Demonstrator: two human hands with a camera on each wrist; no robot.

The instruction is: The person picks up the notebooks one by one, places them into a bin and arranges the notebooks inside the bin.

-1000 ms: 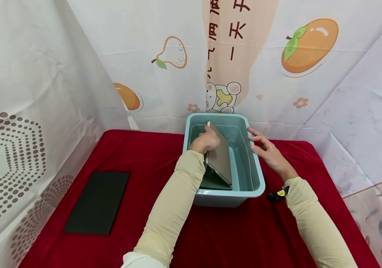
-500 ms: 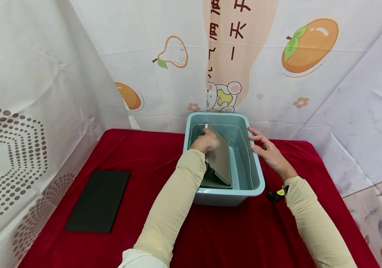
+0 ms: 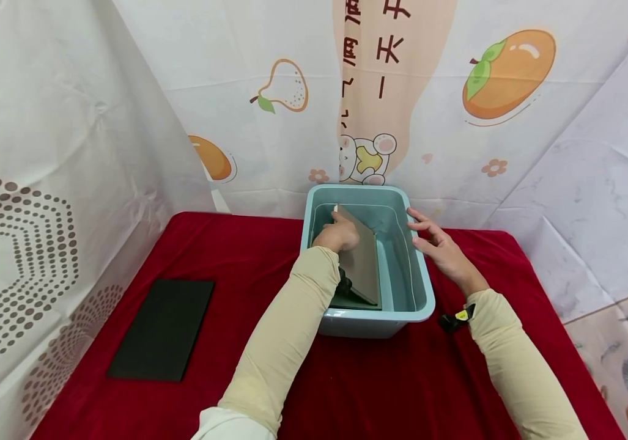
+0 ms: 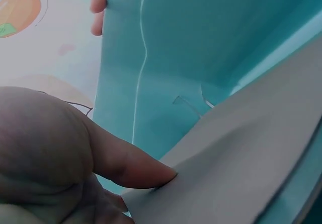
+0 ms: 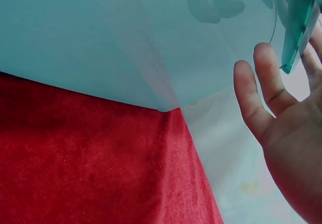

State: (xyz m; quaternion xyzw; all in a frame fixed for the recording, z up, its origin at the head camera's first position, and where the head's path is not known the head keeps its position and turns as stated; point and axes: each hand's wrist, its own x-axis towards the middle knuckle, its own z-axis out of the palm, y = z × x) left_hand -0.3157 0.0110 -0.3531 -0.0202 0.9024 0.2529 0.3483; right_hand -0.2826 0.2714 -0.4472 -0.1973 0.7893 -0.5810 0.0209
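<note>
My left hand (image 3: 339, 235) is inside a light blue plastic bin (image 3: 422, 281), pinching a thin book with a grey-brown cover (image 3: 365, 263). In the left wrist view the thumb presses on the grey cover (image 4: 241, 148) while the other fingers are mostly hidden behind it. The book leans, its far left corner raised, over a dark green flat item (image 3: 354, 302) low in the bin. My right hand (image 3: 450, 255) rests at the bin's right rim with relaxed fingers. In the right wrist view, two of its fingers (image 5: 269, 75) stretch along the bin's outer wall.
A black flat rectangular board or book (image 3: 162, 330) lies on the red tablecloth (image 3: 247, 263) at the left. Printed white curtains (image 3: 225, 49) stand behind and beside the table. The bin sits close to the back curtain.
The left hand has lowered the book a little, and its raised edge has tipped left and down, so the cover lies flatter. The right hand has stayed at the rim.
</note>
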